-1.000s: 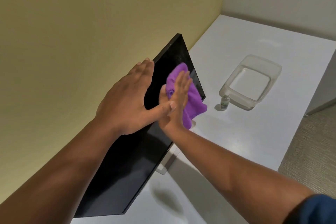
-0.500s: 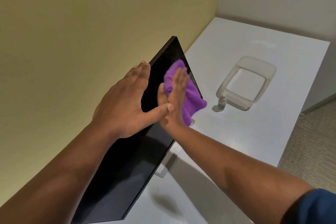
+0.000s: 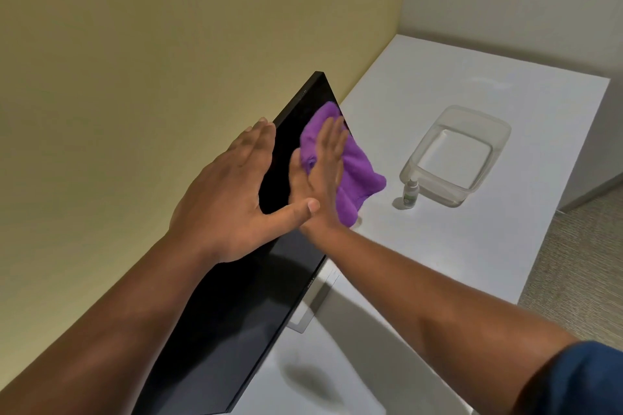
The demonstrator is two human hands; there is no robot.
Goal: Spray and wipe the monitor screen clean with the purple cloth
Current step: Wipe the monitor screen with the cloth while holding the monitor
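A black monitor (image 3: 236, 313) stands on the white desk, seen almost edge-on, its dark screen facing right. My right hand (image 3: 320, 175) presses the purple cloth (image 3: 357, 175) flat against the upper right part of the screen, fingers straight. My left hand (image 3: 232, 199) lies flat on the monitor's top edge and back, its thumb stretched across the screen toward my right wrist. A small spray bottle (image 3: 410, 194) stands upright on the desk to the right of the monitor.
A clear plastic tub (image 3: 499, 131) sits on the white desk (image 3: 472, 246) just behind the spray bottle. The yellow wall is close behind the monitor. Its stand base (image 3: 303, 320) shows below the screen. Carpet lies beyond the desk's right edge.
My right hand and the cloth have slid slightly up the screen toward its top corner. My left hand keeps its place on the monitor's top edge.
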